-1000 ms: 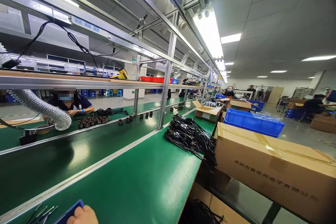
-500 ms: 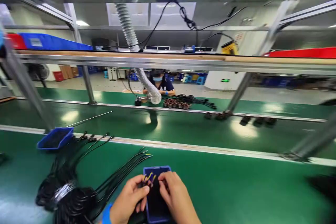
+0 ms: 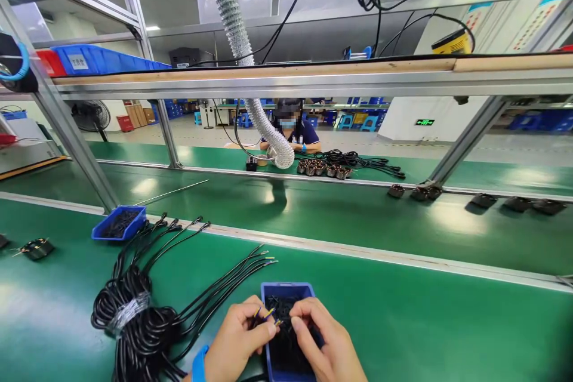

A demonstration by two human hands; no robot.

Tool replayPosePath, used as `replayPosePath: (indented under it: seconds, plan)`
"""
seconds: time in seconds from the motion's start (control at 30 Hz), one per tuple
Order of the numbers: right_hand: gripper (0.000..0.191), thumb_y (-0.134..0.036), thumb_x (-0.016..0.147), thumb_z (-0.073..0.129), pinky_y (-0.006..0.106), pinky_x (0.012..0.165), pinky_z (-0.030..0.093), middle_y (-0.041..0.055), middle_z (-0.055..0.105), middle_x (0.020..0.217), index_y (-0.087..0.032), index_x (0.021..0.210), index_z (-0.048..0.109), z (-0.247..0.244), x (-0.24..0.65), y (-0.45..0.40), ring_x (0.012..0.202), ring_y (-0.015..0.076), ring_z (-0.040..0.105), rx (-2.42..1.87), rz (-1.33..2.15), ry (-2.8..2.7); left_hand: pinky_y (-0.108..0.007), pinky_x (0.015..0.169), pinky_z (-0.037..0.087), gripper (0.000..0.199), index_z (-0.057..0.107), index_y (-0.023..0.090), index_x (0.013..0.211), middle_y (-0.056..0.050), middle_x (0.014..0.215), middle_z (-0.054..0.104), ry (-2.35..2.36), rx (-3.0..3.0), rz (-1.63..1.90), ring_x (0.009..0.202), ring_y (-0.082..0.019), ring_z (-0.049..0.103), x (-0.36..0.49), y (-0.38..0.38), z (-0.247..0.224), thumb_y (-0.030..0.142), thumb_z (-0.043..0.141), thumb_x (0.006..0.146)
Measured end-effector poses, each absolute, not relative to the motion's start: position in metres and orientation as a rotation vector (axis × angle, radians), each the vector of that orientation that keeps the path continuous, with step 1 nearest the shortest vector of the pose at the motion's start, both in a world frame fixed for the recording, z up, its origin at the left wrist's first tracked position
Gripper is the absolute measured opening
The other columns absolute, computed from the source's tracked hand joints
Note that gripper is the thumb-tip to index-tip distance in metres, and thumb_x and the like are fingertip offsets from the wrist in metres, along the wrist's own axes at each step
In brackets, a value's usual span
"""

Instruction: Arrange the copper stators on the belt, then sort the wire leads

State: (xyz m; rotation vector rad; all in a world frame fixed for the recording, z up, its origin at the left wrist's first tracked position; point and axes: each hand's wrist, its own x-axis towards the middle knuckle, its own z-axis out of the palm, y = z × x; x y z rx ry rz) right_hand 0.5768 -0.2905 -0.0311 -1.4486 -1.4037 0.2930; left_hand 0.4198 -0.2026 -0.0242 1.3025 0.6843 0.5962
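Down at the bottom of the view, both hands met over a small blue tray [image 3: 286,290] sitting on the green bench [image 3: 403,322]. Left hand [image 3: 235,343] had its thumb and fingers pinched shut on the end of a black cable, with the yellow-tipped wire ends [image 3: 267,314] poking out just past the fingertips. Right hand [image 3: 324,346] had its fingers curled in narrow right next to those tips, fingertip touching or nearly touching them; couldn't really tell if it was gripping anything itself. The tray looked full of tiny dark parts, too small to make out. A blue wristband [image 3: 200,364] showed on the left wrist.

Left of the hands lay a big coil of black cables [image 3: 134,322], bundled with a pale wrap, with loose ends fanning out toward the tray and up toward the rail [image 3: 358,250]. A second blue tray [image 3: 119,222] sat further back on the left by a frame post, and a small dark part [image 3: 36,248] lay near the left edge.

Past the rail ran a green belt [image 3: 313,215] with a few dark round parts [image 3: 421,192] on it. Across the line another person [image 3: 293,131] sat behind a row of coil-like parts [image 3: 322,168] and more black cables, with a silver flex hose [image 3: 255,83] hanging down in front. Up on the shelf were a blue bin [image 3: 102,59] and a yellow tool [image 3: 452,43].
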Motion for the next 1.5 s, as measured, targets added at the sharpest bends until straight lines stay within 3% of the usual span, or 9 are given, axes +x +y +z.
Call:
replayPosePath:
  seconds: [0.43,0.77,1.07,1.27,1.5]
  plan:
    - [0.018,-0.025,0.097,0.049,0.025,0.064,0.05,-0.0017,0.062,0.072,-0.026,0.082,0.059,-0.019,0.59,-0.298,0.066,0.0146,0.061,-1.48,0.267,-1.581,-0.029,0.072,0.036,0.026,0.07,0.016,0.067,-0.001,0.076,0.05,0.693,1.544,0.647,0.077,-0.018,0.048,0.415,-0.201,-0.025,0.04,0.075,0.077]
    - [0.019,-0.02,0.095,0.049,0.021,0.06,0.047,-0.0038,0.06,0.07,-0.025,0.079,0.057,-0.016,0.59,-0.296,0.064,0.0126,0.057,-1.437,0.267,-1.609,-0.029,0.072,0.037,0.024,0.073,0.017,0.067,-0.002,0.076,0.052,0.679,1.594,0.617,0.077,-0.018,0.05,0.414,-0.201,-0.021,0.038,0.076,0.078]
    - [0.019,-0.026,0.097,0.051,0.021,0.065,0.049,-0.0017,0.065,0.075,-0.024,0.083,0.064,-0.025,0.581,-0.294,0.069,0.0136,0.062,-1.475,0.479,-1.532,-0.027,0.062,0.034,0.047,0.074,0.015,0.069,0.0,0.073,0.047,0.642,1.449,0.609,0.068,-0.014,0.045,0.415,-0.199,-0.026,0.062,0.08,0.072]
    - [0.016,-0.032,0.096,0.059,0.023,0.069,0.055,0.0023,0.072,0.08,-0.024,0.088,0.071,-0.021,0.581,-0.295,0.074,0.0168,0.068,-1.413,0.36,-1.366,-0.025,0.053,0.029,0.053,0.066,0.015,0.062,0.003,0.071,0.044,0.675,1.382,0.594,0.059,-0.01,0.039,0.416,-0.199,-0.023,0.065,0.079,0.07]
    - [0.009,-0.022,0.096,0.061,0.023,0.069,0.055,0.0017,0.072,0.083,-0.024,0.092,0.068,-0.023,0.577,-0.293,0.075,0.0162,0.068,-1.369,0.184,-1.427,-0.024,0.052,0.029,0.053,0.068,0.014,0.064,0.001,0.071,0.046,0.663,1.388,0.582,0.062,-0.011,0.039,0.416,-0.199,-0.03,0.065,0.08,0.069]
